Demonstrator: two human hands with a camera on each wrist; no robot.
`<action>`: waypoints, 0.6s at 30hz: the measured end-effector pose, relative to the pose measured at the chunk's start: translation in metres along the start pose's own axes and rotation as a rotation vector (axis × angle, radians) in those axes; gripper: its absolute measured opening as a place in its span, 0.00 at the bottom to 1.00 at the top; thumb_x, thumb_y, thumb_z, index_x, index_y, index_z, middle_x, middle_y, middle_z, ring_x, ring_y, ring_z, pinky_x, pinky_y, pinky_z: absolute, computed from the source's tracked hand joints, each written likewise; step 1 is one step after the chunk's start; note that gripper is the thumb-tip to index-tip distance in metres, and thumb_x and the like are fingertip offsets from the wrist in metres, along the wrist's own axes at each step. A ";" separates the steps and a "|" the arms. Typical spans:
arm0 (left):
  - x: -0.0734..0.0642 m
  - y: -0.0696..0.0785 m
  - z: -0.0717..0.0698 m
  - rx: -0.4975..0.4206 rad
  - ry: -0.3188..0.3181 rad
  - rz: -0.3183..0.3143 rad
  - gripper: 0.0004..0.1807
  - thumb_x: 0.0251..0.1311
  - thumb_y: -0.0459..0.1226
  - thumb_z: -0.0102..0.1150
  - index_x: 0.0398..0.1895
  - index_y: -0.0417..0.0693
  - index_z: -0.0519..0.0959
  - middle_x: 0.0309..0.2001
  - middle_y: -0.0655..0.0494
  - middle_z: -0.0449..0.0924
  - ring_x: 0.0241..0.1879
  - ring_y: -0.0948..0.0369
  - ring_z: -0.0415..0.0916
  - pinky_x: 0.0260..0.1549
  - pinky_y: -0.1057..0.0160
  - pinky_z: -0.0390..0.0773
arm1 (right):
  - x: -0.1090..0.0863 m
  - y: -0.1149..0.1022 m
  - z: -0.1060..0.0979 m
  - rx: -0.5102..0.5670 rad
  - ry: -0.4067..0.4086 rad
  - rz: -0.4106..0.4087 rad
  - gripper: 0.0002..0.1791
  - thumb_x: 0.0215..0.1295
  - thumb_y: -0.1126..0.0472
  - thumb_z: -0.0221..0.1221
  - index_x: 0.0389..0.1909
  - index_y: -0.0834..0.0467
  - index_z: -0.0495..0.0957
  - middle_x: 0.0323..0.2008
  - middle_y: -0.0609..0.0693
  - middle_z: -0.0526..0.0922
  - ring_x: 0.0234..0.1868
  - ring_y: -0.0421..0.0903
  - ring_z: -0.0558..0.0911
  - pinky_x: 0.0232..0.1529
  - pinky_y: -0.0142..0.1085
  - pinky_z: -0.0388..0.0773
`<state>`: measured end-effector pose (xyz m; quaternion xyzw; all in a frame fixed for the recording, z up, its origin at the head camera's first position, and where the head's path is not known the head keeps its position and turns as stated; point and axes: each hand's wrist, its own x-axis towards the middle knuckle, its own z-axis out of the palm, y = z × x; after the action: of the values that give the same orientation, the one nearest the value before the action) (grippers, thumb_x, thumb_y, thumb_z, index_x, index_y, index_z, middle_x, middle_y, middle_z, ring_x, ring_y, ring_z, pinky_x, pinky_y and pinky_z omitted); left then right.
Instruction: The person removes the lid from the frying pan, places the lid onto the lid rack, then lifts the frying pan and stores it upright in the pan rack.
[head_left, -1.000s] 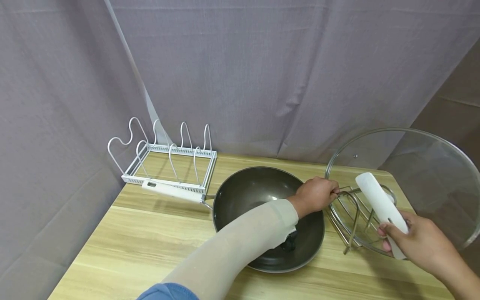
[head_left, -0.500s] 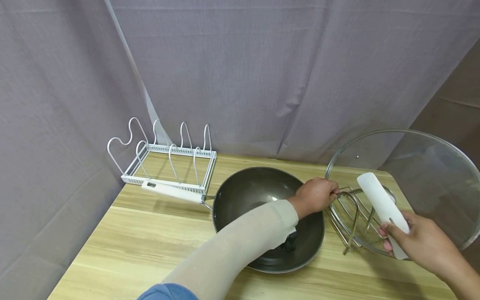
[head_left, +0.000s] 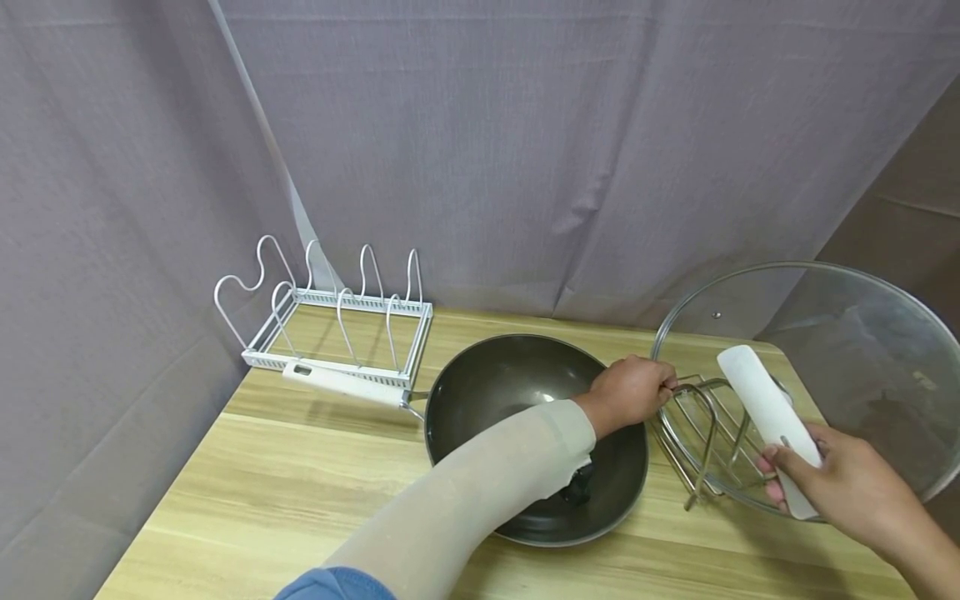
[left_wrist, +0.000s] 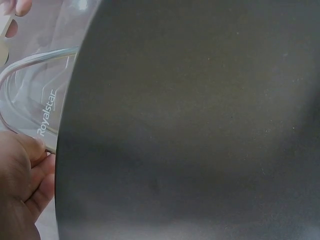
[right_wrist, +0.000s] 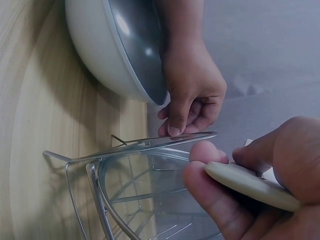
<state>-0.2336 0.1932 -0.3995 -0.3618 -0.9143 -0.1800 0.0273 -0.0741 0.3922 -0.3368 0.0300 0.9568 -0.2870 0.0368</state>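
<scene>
My left hand [head_left: 630,390] reaches across the wok [head_left: 502,383] and pinches the top of a wire loop on a metal rack [head_left: 711,442]. In the right wrist view, its thumb and fingertips grip that wire. My right hand [head_left: 847,475] holds the white handle [head_left: 761,400] of a large glass lid [head_left: 877,350]. The lid stands tilted on edge, its steel rim [right_wrist: 107,195] between the rack's wires. Through the glass in the left wrist view, a "Royalstar" print [left_wrist: 46,112] shows beside the left fingers. My sleeve hides part of the wok.
The wok's white handle [head_left: 345,385] points left, its end close to a white wire rack [head_left: 422,337] at the back left. All stand on a wooden table [head_left: 300,467]. A grey curtain [head_left: 465,150] hangs right behind, with another stretch at the right.
The lid has shifted very slightly down and to the right, its handle and my right hand moving along with it. My left hand keeps its grip on the rack; the wok stays still.
</scene>
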 end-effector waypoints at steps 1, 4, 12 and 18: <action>0.000 0.000 0.000 0.000 0.001 0.002 0.04 0.73 0.47 0.59 0.44 0.68 0.83 0.39 0.79 0.82 0.34 0.79 0.74 0.34 0.76 0.73 | 0.000 0.000 0.000 -0.002 0.002 -0.001 0.23 0.82 0.52 0.49 0.55 0.72 0.71 0.33 0.52 0.86 0.25 0.43 0.85 0.25 0.36 0.77; 0.001 0.000 0.000 0.005 -0.006 0.002 0.04 0.73 0.47 0.60 0.44 0.68 0.83 0.39 0.79 0.82 0.34 0.79 0.75 0.35 0.76 0.73 | 0.000 0.000 0.000 -0.019 0.016 -0.007 0.24 0.81 0.52 0.50 0.55 0.73 0.72 0.33 0.52 0.87 0.25 0.42 0.85 0.24 0.35 0.76; -0.001 0.001 -0.002 0.002 -0.004 -0.008 0.05 0.73 0.47 0.60 0.46 0.68 0.84 0.40 0.79 0.83 0.37 0.78 0.78 0.35 0.76 0.74 | 0.000 0.002 -0.002 -0.127 0.102 -0.040 0.24 0.79 0.51 0.55 0.54 0.71 0.74 0.29 0.49 0.86 0.24 0.43 0.81 0.23 0.36 0.70; -0.003 0.001 -0.003 -0.006 -0.010 -0.005 0.06 0.74 0.47 0.59 0.47 0.68 0.84 0.41 0.78 0.83 0.37 0.78 0.78 0.35 0.77 0.74 | -0.001 0.001 -0.003 -0.204 0.171 -0.063 0.26 0.74 0.51 0.60 0.52 0.72 0.74 0.27 0.53 0.85 0.25 0.47 0.78 0.23 0.39 0.68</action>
<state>-0.2311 0.1915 -0.3971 -0.3606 -0.9147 -0.1810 0.0212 -0.0730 0.3948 -0.3351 0.0204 0.9811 -0.1857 -0.0510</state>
